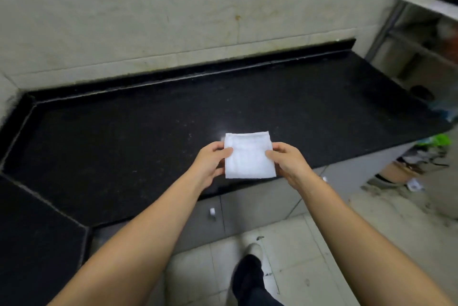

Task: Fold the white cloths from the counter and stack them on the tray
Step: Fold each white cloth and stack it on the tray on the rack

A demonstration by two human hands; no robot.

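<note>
Folded cloth held above the counter
Left hand pinches its left edge; right hand its right edge.

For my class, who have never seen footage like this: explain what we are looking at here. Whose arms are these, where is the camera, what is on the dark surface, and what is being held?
There is no machine here. The camera sits on a person's head and looks forward and down, so the two bare arms reaching in from the bottom belong to the wearer. The left hand and the right hand each pinch one side of a small white cloth, already folded into a neat square and held over the front part of a black stone counter. Whether it touches the counter cannot be told. The counter itself looks bare in this view; no other cloths and no tray show. Behind it is a pale tiled wall, to the right a metal shelf, and below, a tiled floor with the person's foot.
</note>
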